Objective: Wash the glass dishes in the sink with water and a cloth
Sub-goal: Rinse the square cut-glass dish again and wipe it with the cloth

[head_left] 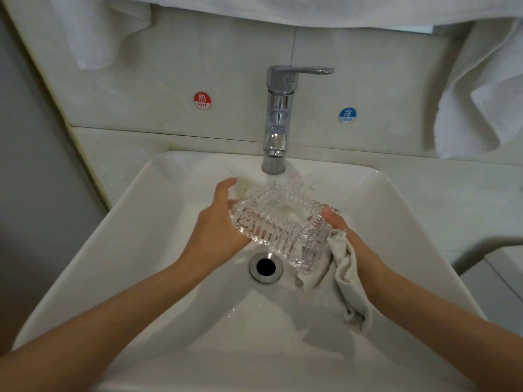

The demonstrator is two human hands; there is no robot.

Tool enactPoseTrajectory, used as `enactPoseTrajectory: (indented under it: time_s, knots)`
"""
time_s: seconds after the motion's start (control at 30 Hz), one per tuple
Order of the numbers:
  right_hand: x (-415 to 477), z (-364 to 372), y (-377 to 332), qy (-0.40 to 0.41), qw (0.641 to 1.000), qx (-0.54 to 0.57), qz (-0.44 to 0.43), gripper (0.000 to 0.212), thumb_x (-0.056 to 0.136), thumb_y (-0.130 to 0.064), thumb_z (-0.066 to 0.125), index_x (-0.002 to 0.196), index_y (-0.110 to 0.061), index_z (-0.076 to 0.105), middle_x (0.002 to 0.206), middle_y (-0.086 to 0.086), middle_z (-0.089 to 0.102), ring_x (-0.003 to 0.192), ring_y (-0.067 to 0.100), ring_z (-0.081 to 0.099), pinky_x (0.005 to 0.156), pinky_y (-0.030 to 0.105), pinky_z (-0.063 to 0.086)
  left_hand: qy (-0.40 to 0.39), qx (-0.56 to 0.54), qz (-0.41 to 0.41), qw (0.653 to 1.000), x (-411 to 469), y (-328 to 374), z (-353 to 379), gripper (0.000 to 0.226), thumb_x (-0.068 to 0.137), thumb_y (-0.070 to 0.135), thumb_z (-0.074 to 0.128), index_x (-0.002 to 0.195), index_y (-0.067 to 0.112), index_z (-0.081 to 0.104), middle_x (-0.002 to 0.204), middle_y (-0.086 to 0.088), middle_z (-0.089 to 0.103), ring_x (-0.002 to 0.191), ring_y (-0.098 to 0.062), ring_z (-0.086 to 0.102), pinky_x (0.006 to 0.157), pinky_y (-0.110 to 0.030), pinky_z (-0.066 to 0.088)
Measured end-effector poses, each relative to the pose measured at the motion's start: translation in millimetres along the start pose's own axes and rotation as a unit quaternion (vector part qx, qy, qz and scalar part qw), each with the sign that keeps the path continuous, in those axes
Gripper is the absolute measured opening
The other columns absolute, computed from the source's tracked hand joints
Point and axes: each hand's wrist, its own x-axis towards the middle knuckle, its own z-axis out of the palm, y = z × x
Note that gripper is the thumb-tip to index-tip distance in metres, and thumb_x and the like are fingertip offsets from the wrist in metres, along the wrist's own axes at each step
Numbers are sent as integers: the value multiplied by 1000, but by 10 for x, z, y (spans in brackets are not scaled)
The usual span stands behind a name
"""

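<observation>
Pale tiled wall [226,52], red hot sticker [202,100], blue cold sticker [347,115], white towels [481,94] hanging above

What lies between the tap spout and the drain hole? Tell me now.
In the head view, the ribbed glass dish lies between tap spout and drain hole, held by the left hand and the right hand.

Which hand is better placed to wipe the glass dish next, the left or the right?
Probably the right hand: it holds the cloth against the glass dish. The left hand grips the dish's other side and can steady it under the faucet.
</observation>
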Motion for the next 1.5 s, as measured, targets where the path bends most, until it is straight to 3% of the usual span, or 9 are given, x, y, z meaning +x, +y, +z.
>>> enactPoseTrajectory:
  time_s: [0.13, 0.23, 0.53, 0.67, 0.9, 1.1, 1.23, 1.37, 1.5]
  knots:
    - [13, 64, -118, -20, 997, 69, -9, 48, 74, -52, 65, 76, -5, 76, 85, 15, 73, 87, 22, 70, 96, 34, 47, -264, -465, -177, 826, 9, 30, -50, 65, 56, -10, 53, 119, 1, 59, 118, -16, 64, 109, -30, 63, 92, -41, 52]
    - [27, -4, -137, -2, 997, 25, -71, 46, 96, -24, 37, 66, -9, 67, 51, 0, 67, 50, 2, 64, 58, 13, 51, -308, -598, -174, 719, -16, 67, -82, 71, 51, 2, 59, 121, -8, 54, 131, -27, 52, 119, -41, 53, 95, -55, 46]
    - [-54, 13, -232, -60, 977, -150, -138, 30, 87, -35, 54, 111, -18, 57, 86, -18, 72, 83, -2, 67, 68, 8, 47, -260, -506, -191, 799, -43, 66, 14, 42, 42, 19, 92, 79, 7, 73, 103, -15, 71, 89, -29, 70, 66, -34, 60]
    - [31, -110, -278, 117, 922, -340, -143, 23, 89, -42, 54, 103, -24, 58, 70, -16, 67, 76, -1, 63, 70, 17, 42, -186, -474, -156, 847, -16, 93, 18, 5, 74, 16, 64, 73, 11, 64, 98, -14, 72, 84, -28, 71, 61, -27, 57]
    - [161, -289, -560, 351, 914, 140, -149, 34, 98, -39, 40, 79, -19, 59, 87, -4, 65, 94, 18, 63, 88, 33, 51, -164, -440, -128, 873, -36, 95, 82, 19, 73, 14, 60, 89, 8, 52, 103, -21, 69, 83, -33, 70, 60, -32, 58]
    - [-61, 335, -367, 212, 914, -171, -300, 18, 93, -38, 46, 103, -25, 55, 97, -11, 57, 85, -5, 53, 75, 10, 41, -169, -437, -143, 872, -83, 56, 123, 39, 75, 16, 60, 110, -1, 55, 95, -16, 71, 74, -28, 71, 55, -27, 55]
    - [-204, 498, -217, 44, 800, -413, -433, 59, 73, -48, 66, 125, -27, 48, 139, -1, 40, 126, 7, 42, 98, 15, 39, -172, -423, -102, 884, -83, 98, 79, 22, 76, 20, 67, 93, 8, 70, 83, -11, 72, 67, -19, 69, 55, -23, 55]
    - [-187, 475, -146, 33, 731, -472, -492, 53, 74, -37, 71, 120, -22, 51, 140, 5, 42, 120, 15, 49, 92, 22, 46, -178, -428, -94, 881, -125, 149, 85, 18, 73, 18, 59, 86, 6, 62, 65, -6, 70, 54, -14, 67, 46, -18, 51]
    - [-14, 247, -292, 140, 771, -427, -450, 49, 70, -26, 75, 114, -20, 55, 132, 5, 49, 104, -1, 47, 83, 6, 41, -200, -427, -117, 874, -98, 88, 83, 29, 75, 19, 56, 102, 8, 56, 91, -14, 73, 77, -27, 72, 57, -28, 58]
